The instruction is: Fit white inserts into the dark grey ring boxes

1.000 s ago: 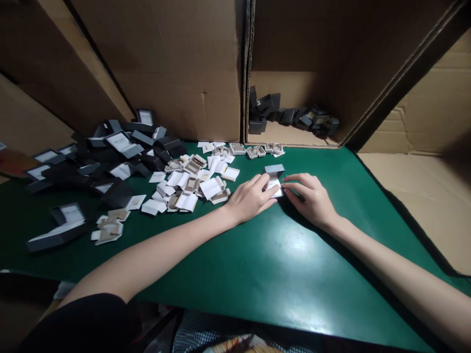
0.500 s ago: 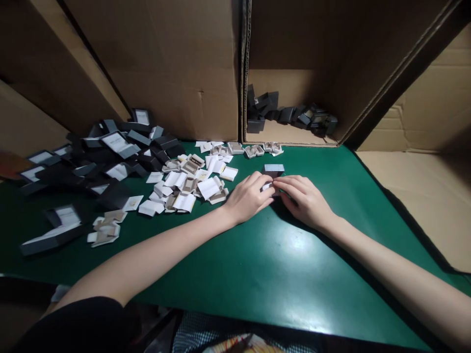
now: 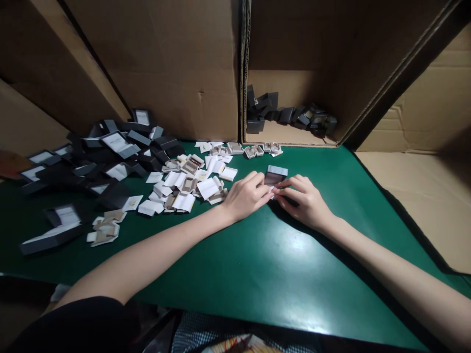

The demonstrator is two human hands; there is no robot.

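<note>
My left hand (image 3: 247,197) and my right hand (image 3: 303,200) meet over a small dark grey box (image 3: 277,173) on the table. Its lid stands up behind my fingertips, tilted back. Between the fingers a bit of white card (image 3: 271,191) shows at the box's front; most of that part is covered by my hands. My left fingers close on the left side, while the right thumb and fingertips pinch at the front right. Left of my left hand lies a pile of white folded card inserts (image 3: 184,202).
Many dark boxes with open lids (image 3: 110,152) are heaped at the left, one open box (image 3: 55,233) nearer me beside a loose card insert (image 3: 106,229). At the back, a large cardboard carton (image 3: 294,135) holds several dark boxes (image 3: 290,115). The green table (image 3: 243,274) runs beneath everything.
The small box's lid has tipped or shifted slightly to the right, and more of its inner face shows. My fingers have moved a little at its front. The piles are unchanged.
</note>
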